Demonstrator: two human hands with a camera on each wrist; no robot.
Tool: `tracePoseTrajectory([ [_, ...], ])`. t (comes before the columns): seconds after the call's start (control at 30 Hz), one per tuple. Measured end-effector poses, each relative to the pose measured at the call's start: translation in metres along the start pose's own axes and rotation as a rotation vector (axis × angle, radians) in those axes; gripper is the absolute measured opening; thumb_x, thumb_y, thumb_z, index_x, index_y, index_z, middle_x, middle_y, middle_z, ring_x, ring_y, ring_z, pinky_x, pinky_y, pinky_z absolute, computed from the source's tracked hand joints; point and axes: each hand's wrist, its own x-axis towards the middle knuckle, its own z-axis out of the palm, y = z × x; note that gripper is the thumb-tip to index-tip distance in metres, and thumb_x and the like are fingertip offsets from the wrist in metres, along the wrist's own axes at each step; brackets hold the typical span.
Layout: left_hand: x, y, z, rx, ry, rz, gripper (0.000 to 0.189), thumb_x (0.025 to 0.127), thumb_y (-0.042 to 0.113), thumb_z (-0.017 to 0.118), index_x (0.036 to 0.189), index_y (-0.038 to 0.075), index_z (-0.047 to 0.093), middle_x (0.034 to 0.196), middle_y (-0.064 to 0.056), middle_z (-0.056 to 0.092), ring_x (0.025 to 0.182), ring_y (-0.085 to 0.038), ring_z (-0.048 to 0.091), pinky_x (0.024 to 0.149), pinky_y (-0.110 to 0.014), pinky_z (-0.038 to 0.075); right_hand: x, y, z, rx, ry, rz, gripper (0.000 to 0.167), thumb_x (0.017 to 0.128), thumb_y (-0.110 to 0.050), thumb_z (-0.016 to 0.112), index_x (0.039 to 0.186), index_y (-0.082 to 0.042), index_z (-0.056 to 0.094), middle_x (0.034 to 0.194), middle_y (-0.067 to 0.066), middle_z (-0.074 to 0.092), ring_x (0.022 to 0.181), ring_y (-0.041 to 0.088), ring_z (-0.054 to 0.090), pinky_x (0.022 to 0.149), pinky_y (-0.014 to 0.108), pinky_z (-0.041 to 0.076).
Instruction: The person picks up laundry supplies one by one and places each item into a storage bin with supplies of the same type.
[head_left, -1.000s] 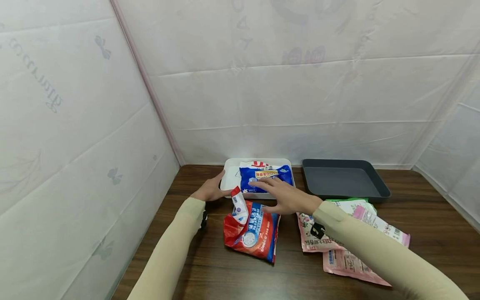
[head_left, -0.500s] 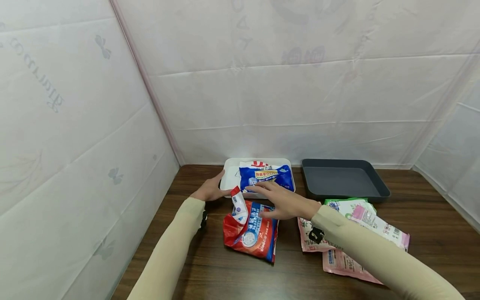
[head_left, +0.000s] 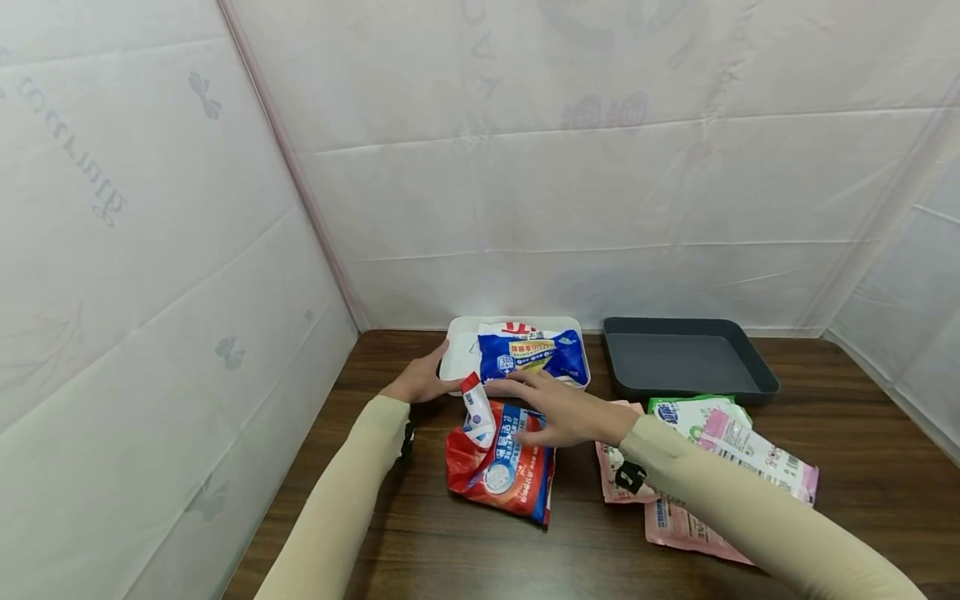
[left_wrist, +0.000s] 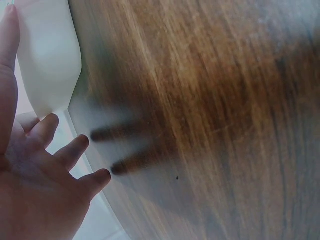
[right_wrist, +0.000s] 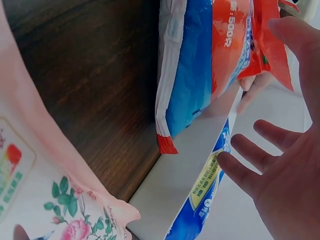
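Observation:
My left hand [head_left: 416,379] is at the near left corner of the white tray [head_left: 459,358], its fingers extended. In the left wrist view, spread fingers lie along the white tray wall [left_wrist: 52,50] and one fingertip meets its corner. Inside the tray lies a blue and white printed bag [head_left: 566,357]. My right hand [head_left: 566,410], fingers loosely extended, is over the far right part of a red and blue bag [head_left: 517,492] with a folded top. In the right wrist view nothing is between the fingers of this hand [right_wrist: 285,185]; the red and blue bag [right_wrist: 192,65] is beside it.
A dark grey tray [head_left: 682,362] stands right of the white one. Several pink, white and green bags [head_left: 765,454] overlap on the brown wooden table [head_left: 450,558], partly under my right forearm. White sheeting [head_left: 600,208] rises behind and on both sides.
My right hand has moved slightly toward me and to the left, from over the blue bag to over the red and blue bag. The left hand has stayed at the tray.

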Motion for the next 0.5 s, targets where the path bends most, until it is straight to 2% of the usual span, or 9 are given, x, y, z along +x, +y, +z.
tracePoseTrajectory([
  [0.2,0.0000,0.0001,-0.0004,-0.005,0.000,0.001,0.100,0.093,0.051,0.070,0.166,0.016,0.012,0.165,-0.021,0.029,0.149,-0.045,0.031,0.115,-0.066,0.032,-0.0001,-0.0048,0.0023,-0.014,-0.019,-0.008,0.085,0.093,-0.052,0.072,0.162,-0.042,0.024,0.163,0.012,0.033,0.147,0.038,0.035,0.107,0.061,0.044],
  [0.5,-0.0018,0.0006,-0.0001,-0.013,0.003,0.002,0.100,0.093,0.050,0.071,0.166,0.015,0.012,0.164,-0.022,0.031,0.148,-0.046,0.033,0.114,-0.066,0.033,0.0008,-0.0100,0.0089,-0.022,-0.039,0.001,0.089,0.090,-0.061,0.070,0.162,-0.043,0.021,0.165,0.007,0.030,0.150,0.037,0.031,0.111,0.062,0.040],
])
